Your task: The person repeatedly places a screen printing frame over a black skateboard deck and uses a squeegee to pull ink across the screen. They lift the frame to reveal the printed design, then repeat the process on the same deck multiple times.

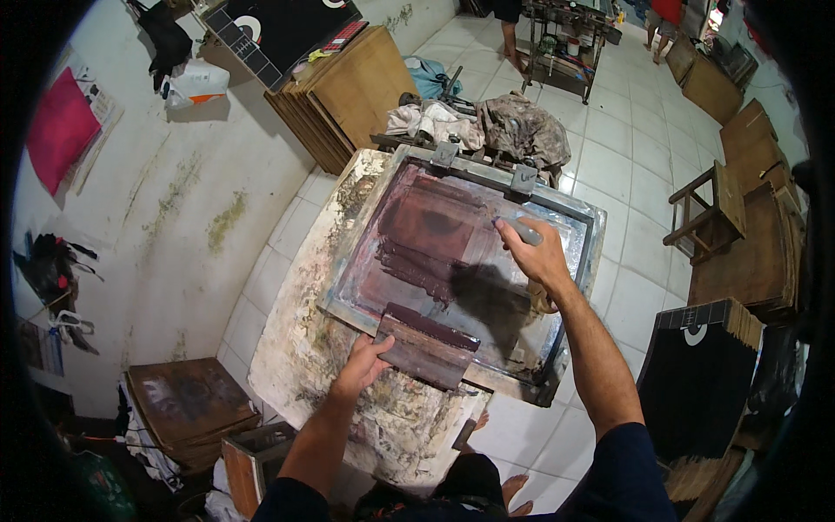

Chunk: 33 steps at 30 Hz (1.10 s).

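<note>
A screen-printing frame (355, 244) lies tilted before me on a paint-stained board (300, 322). Dark maroon ink (416, 268) is smeared in a band across its mesh. My left hand (364, 364) grips the left end of a wide squeegee (430, 355) at the frame's near edge; maroon ink coats the squeegee's far side. Over the right part of the mesh, my right hand (535, 254) is closed around a small grey handle-like object (522, 230); its kind is unclear. Two metal clamps (444, 155) hold the frame's far side.
Crumpled stained rags (522, 126) lie beyond the frame. Stacked brown boards (348, 91) stand far left, with a black printed panel (287, 30) on top. At right are a wooden stool (713, 209) and a stack of black printed panels (696, 383). Other people's legs (511, 43) show far off.
</note>
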Available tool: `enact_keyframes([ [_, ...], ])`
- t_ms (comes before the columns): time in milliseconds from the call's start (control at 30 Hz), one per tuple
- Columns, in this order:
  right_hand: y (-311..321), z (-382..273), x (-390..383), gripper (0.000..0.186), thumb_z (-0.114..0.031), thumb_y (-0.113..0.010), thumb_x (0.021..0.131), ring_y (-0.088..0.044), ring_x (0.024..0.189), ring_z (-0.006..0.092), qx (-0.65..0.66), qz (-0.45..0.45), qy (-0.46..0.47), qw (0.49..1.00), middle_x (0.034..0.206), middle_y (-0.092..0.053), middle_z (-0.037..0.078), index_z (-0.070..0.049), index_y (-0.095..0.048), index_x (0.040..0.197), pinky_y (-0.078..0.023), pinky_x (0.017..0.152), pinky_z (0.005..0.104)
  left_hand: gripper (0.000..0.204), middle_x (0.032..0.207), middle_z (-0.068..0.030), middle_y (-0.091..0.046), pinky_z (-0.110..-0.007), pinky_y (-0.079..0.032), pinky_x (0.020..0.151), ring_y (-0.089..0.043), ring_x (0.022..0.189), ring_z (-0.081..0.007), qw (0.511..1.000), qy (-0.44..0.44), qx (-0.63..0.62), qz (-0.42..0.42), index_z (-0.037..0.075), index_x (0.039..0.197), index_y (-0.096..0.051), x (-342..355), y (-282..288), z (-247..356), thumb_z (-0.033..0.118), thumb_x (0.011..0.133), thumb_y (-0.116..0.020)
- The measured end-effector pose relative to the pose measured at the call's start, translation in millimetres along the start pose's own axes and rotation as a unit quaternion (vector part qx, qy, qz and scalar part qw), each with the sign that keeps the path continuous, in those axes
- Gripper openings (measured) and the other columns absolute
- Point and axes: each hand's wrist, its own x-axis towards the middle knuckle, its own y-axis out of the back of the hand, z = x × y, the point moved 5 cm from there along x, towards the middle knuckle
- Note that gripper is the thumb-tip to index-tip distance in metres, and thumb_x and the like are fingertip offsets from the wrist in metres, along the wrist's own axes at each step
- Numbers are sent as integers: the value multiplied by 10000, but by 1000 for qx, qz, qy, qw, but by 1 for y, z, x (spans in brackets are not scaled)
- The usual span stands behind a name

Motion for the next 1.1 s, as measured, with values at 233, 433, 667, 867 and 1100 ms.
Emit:
enact_keyframes([
  [233,-10,-9,-4,483,-470,-703,916,-673,697,415,-19,-22,21,999,723,-678,236,3,-734,821,-519,676,460,442,1327,-180,-629,-527,-587,952,-666,1175,-332,1000,16,3,14,-18,1389,-480,-1,-1,0,54,993,-664],
  [433,9,11,-12,469,-482,-712,913,-723,777,360,41,34,-16,998,814,-730,228,-19,-781,929,-551,749,424,424,1299,-177,-640,-522,-597,928,-670,1168,-326,999,26,16,28,-19,1366,-488,1,4,-2,61,992,-671],
  [667,40,38,-19,494,-483,-725,908,-721,767,300,7,51,-70,996,817,-746,188,5,-771,969,-543,745,391,435,1300,-182,-631,-544,-595,921,-665,1178,-340,999,10,26,27,-20,1358,-482,2,4,-2,77,985,-685],
  [867,20,20,-11,449,-448,-712,914,-682,681,356,19,45,-15,999,728,-697,199,-6,-750,846,-528,678,427,493,1341,-192,-596,-563,-576,959,-649,1201,-363,1000,7,14,11,-17,1404,-430,5,7,-4,77,989,-679],
  [1100,1,-11,-20,418,-447,-710,901,-708,789,344,25,-41,19,999,831,-724,200,-33,-765,910,-532,744,438,515,1363,-184,-574,-565,-576,960,-642,1212,-358,999,25,17,32,-6,1409,-421,8,17,-9,77,981,-694],
])
